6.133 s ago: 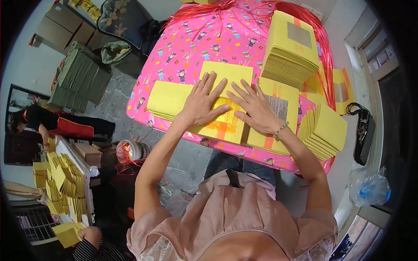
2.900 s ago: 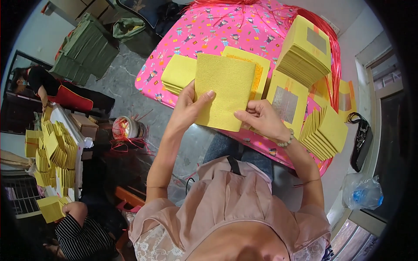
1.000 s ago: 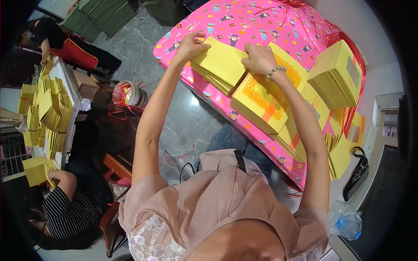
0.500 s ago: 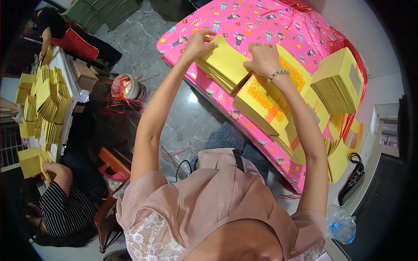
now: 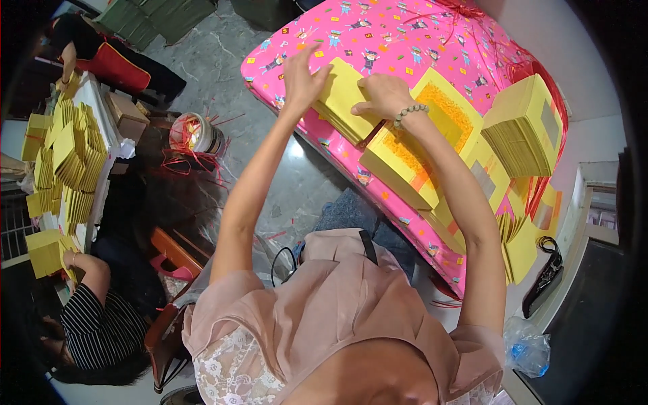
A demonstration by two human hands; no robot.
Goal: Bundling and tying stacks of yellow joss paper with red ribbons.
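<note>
A stack of plain yellow paper sheets (image 5: 345,75) lies on the pink patterned cover near its left edge. At its left side is my left hand (image 5: 302,79), fingers stretched and spread, thumb close to the stack's edge. My right hand (image 5: 388,96), with a beaded bracelet at the wrist, lies over the stack's right edge, thumb and fingers apart. Its fingertips touch or nearly touch the top sheet. Just right of it, partly under my right forearm, are yellow stacks with an orange printed border (image 5: 442,101).
A taller yellow stack (image 5: 525,125) stands at the right by red ties. On the left, two people work at a white table (image 5: 101,135) piled with yellow bundles. A bucket with red strings (image 5: 196,135) stands on the grey floor. A clear plastic bag (image 5: 528,347) lies lower right.
My left hand has come off the stack's far left corner and its fingers have spread. My right hand has shifted left, from the stack's right end onto its top.
</note>
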